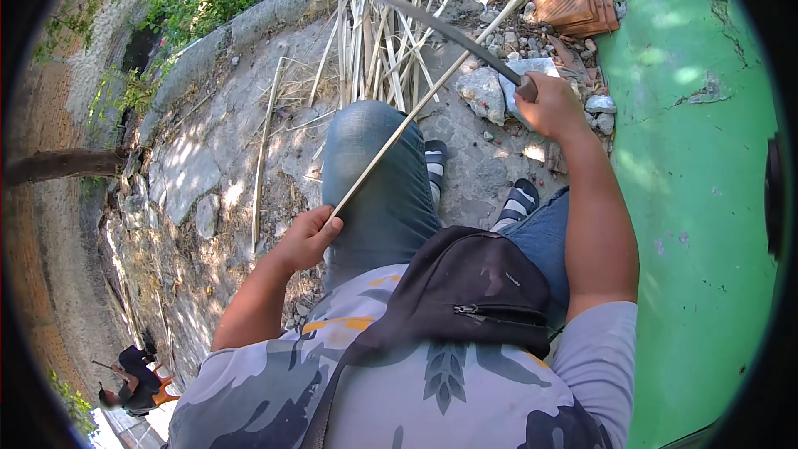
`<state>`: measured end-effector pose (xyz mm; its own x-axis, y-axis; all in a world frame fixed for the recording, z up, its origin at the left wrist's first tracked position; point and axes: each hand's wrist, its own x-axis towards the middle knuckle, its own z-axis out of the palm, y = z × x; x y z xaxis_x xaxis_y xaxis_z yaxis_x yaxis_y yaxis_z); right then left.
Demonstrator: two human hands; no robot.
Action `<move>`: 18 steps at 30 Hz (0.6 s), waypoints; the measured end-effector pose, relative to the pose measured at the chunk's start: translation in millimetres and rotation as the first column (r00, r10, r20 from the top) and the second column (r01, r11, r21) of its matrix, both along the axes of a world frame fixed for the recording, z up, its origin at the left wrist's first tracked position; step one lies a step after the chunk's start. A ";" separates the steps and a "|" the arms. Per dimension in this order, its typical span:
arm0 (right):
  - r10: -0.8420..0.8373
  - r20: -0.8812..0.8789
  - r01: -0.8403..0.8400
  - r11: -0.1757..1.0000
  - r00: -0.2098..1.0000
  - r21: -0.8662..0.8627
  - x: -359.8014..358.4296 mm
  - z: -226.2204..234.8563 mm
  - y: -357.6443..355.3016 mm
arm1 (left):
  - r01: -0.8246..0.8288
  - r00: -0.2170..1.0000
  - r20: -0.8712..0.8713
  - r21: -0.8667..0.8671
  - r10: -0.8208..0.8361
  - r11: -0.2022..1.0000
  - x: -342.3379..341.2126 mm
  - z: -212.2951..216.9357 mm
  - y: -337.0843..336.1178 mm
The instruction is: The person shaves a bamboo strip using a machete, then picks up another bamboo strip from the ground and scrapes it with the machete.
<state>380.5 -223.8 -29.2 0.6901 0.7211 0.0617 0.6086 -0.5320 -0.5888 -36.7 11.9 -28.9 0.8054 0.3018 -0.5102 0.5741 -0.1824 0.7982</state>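
Note:
My left hand (304,239) is closed around the near end of a long pale bamboo strip (407,126), beside my left knee. The strip slants over that knee, away and to the right, to the top edge of the view. In my right hand (552,106) is the handle of a machete, whose long, slightly curved blade (453,35) points to the far left. The blade crosses the strip in the view; whether they touch I cannot tell. Beyond my knees lies a pile of similar pale strips (366,50) on the ground.
A green wall (690,158) stands close on my right. Stones (482,95), rubble and stacked orange bricks (573,5) lie along its foot. One loose strip (264,150) is on the ground at left. A low stone kerb (274,8) curves behind. Another person (137,382) sits at far lower left.

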 end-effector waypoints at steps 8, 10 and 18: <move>-0.208 -0.031 0.210 0.977 0.978 0.046 24.6 -23.0 -10.7 | 0.016 1.000 0.009 0.049 -0.017 0.999 3.9 3.3 -6.3; -0.202 -0.083 0.211 0.971 0.976 0.115 28.0 -29.4 -13.2 | 0.002 1.000 0.020 0.042 -0.003 0.999 6.1 4.2 -6.7; 0.114 0.108 -0.103 0.989 0.988 -0.107 -10.8 8.4 6.7 | -0.029 0.998 0.048 -0.017 0.030 0.999 -2.1 -7.1 -1.4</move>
<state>369.7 -217.0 -20.8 0.6001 0.7978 0.0583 0.7258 -0.5124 -0.4589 -38.8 10.5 -36.0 0.8200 0.3175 -0.4761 0.5397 -0.1524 0.8279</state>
